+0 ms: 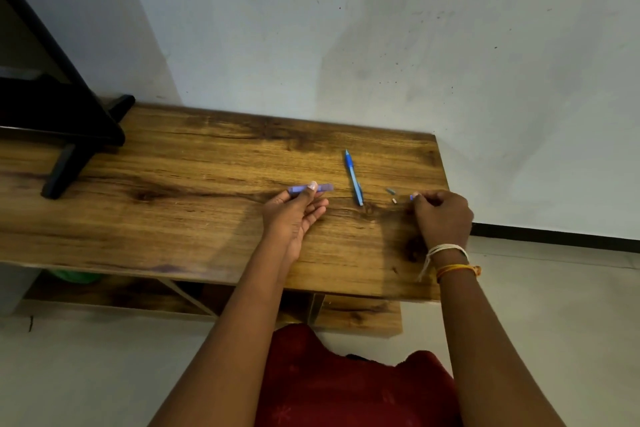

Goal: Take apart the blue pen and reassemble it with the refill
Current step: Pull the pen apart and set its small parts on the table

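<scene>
My left hand (pixel 294 215) holds a purple-blue pen barrel (pixel 325 187) level between thumb and fingertips, just above the wooden table (pixel 194 163). My right hand (pixel 441 215) is near the table's right edge, fingers pinched on a small blue pen piece (pixel 411 197). Two tiny grey parts (pixel 390 190) (pixel 394 200) lie on the wood just left of that hand. Between my hands a whole light-blue pen (pixel 353 177) lies on the table, tip pointing away from me.
A black stand (pixel 65 135) occupies the table's far left. The white wall runs directly behind the table. The table's right edge is beside my right hand, with pale floor (pixel 554 288) beyond. A lower shelf (pixel 356 315) shows under the tabletop.
</scene>
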Tool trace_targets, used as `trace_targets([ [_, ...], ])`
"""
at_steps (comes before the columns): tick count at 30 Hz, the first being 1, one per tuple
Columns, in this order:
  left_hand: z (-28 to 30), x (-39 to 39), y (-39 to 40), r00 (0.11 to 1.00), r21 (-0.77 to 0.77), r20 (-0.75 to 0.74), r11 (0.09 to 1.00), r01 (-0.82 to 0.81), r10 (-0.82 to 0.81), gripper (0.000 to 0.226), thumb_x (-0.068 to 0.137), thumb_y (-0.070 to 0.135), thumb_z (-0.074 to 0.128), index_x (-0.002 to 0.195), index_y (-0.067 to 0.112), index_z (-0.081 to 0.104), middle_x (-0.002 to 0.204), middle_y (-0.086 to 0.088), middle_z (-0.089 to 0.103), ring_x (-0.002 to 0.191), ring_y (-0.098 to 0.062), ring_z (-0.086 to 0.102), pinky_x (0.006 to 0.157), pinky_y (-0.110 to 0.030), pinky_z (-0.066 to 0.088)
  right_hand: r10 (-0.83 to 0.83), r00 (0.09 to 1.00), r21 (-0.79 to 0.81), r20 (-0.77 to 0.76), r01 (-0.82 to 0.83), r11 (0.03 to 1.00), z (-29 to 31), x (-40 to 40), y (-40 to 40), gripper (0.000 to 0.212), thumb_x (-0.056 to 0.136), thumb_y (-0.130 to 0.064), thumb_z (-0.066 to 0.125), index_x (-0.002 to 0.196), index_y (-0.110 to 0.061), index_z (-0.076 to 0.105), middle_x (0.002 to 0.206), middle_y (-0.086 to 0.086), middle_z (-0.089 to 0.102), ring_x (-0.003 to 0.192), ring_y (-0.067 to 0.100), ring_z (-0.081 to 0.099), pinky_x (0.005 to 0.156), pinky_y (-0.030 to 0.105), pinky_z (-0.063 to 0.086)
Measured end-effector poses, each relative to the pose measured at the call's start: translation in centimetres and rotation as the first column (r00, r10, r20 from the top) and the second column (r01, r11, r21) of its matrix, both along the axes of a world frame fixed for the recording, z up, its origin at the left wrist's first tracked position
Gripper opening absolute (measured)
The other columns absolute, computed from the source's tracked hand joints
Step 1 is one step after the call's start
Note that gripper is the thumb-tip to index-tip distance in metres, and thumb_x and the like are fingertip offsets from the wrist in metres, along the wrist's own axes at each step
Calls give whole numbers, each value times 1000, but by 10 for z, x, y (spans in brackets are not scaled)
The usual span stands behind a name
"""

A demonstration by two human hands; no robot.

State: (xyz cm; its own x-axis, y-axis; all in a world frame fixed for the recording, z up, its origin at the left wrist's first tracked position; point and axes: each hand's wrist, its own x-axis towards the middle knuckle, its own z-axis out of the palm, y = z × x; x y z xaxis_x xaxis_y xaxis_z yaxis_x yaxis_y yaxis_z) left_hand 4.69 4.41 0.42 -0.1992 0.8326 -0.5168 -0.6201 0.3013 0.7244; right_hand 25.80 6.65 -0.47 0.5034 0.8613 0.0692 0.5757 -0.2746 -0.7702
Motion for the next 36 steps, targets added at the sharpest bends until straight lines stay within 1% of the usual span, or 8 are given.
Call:
trace_targets([
  [12, -2, -2, -2, 999, -14, -27, 1000, 20, -20, 21, 86, 10, 68, 103, -1, 64, 90, -14, 71, 82, -21, 70, 69, -24, 60, -144, 982, 60, -119, 152, 987, 1, -13, 1, 27, 88, -27, 64, 101, -6, 75, 97, 12, 74, 92, 26, 67, 78, 24, 44],
  [14, -2, -4, -3, 999, -12, -30, 1000, 29, -29, 19, 86, 11, 68, 100, 0, 64, 90, -14, 71, 83, -21, 70, 70, -25, 60, -81, 973, 85, -214, 101, 991, 5, -28, -1, 25, 89, -25, 63, 98, -5, 74, 91, 12, 74, 85, 24, 68, 77, 29, 52],
  [16, -2, -6, -4, 999, -9, -33, 999, 35, -36, 20, 85, 11, 69, 101, 0, 64, 91, -15, 71, 82, -21, 70, 70, -25, 60, 63, 943, 34, -327, -55, 998, 8, -50, -4, 20, 90, -21, 62, 94, -5, 73, 78, 8, 72, 66, 17, 69, 62, 30, 58],
  [18, -1, -9, -4, 998, -7, -44, 999, 35, -36, 23, 84, 11, 70, 103, -1, 64, 91, -15, 72, 80, -20, 71, 68, -24, 60, 179, 832, -22, -525, -224, 974, 13, -73, -7, 15, 92, -13, 59, 94, -3, 70, 74, 5, 70, 57, 13, 68, 53, 22, 57],
  [21, -2, -17, -5, 994, 15, -102, 999, 32, -30, 20, 82, 10, 73, 99, 2, 67, 88, -15, 72, 76, -18, 71, 66, -24, 59, 162, 478, -33, -863, -375, 926, 20, -99, -10, 13, 94, -5, 54, 88, -2, 65, 80, 13, 70, 66, 17, 70, 64, 24, 58],
  [24, -2, -26, -5, 975, 45, -223, 999, 26, -15, 9, 80, 10, 75, 85, 7, 69, 82, -13, 74, 69, -15, 72, 64, -23, 57, 91, 215, -13, -972, -438, 899, 21, -108, -12, 17, 96, -2, 48, 90, 2, 62, 83, 16, 71, 71, 21, 72, 72, 26, 58],
  [31, -3, -41, -7, 841, 102, -540, 994, 27, 33, 8, 76, 13, 80, 76, 14, 72, 68, -2, 72, 60, -7, 68, 54, -17, 54, -9, 71, -42, -997, -484, 874, 16, -118, -11, 25, 98, 1, 39, 106, 9, 61, 100, 20, 69, 81, 22, 72, 79, 27, 57],
  [36, -2, -45, -8, 813, 123, -580, 992, 14, 60, 11, 75, 16, 80, 73, 22, 71, 68, 2, 73, 60, -5, 67, 54, -20, 55, -32, 37, -46, -999, -494, 869, 13, -118, -10, 28, 94, 11, 37, 114, 11, 57, 107, 22, 67, 94, 26, 68, 82, 27, 56],
])
